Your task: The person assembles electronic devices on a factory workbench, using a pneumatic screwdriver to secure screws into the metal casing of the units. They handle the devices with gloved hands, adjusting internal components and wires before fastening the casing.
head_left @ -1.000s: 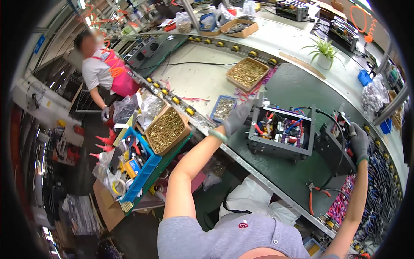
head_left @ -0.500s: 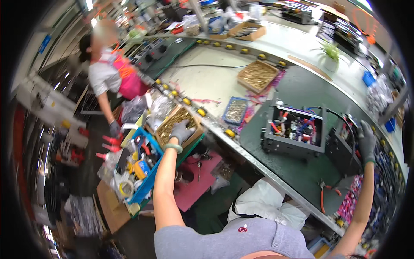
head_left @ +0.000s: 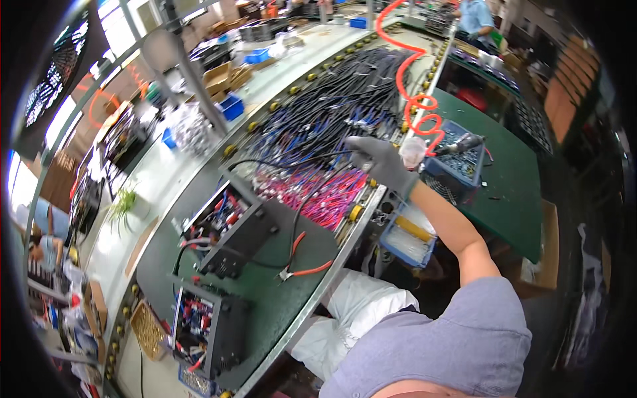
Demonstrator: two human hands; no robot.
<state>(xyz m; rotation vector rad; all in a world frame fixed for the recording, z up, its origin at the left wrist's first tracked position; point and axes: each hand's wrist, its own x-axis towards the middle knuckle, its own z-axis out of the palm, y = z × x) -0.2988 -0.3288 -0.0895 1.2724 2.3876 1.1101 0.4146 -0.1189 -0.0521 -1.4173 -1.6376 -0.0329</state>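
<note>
Fingers (head_left: 361, 145) of right hand (head_left: 388, 167) curled at black cable (head_left: 296, 221), right of centre; actual grip unclear. Sudden tug on cable risked dragging red-handled pliers (head_left: 312, 270), lower centre.

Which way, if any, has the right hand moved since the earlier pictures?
Yes: judged against the mat, the right hand has moved right, away from it.

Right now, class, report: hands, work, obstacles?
Left hand out of view. Right hand near wires, grip unclear. Pliers and open electronics case on green mat. Orange hose nearby.
</note>
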